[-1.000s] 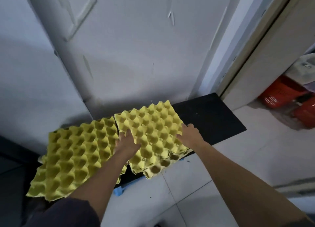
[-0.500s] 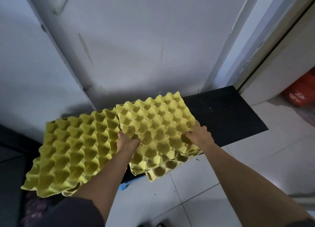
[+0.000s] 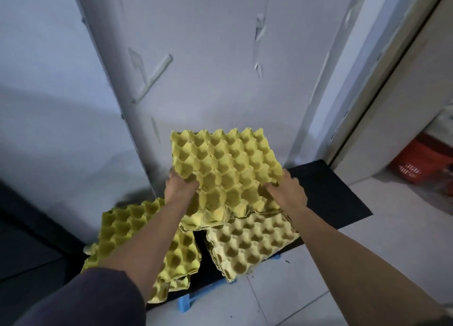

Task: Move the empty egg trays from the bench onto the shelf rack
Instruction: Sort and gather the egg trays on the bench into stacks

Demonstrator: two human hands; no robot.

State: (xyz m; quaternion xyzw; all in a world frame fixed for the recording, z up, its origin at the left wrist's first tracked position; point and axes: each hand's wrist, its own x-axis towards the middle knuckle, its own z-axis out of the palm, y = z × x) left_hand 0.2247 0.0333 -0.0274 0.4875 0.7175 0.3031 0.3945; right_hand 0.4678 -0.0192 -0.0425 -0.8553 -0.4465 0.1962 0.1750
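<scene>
Lifted since the earlier frame, a yellow tray stack (image 3: 224, 176) sits mid-frame, left hand (image 3: 180, 187) and right hand (image 3: 288, 193) gripping its edges; level carrying seems wise.

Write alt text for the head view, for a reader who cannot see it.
Both hands, left hand and right hand, lift a stack of yellow egg trays above the black bench. More trays remain below, against a grey wall.

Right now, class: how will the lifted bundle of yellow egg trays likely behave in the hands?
The lifted trays are moulded pulp with empty cups, so probably light. Both hands, left hand and right hand, grip opposite edges, hinting they flex. The uneven bottom edges suggest layers may slip apart.
</scene>
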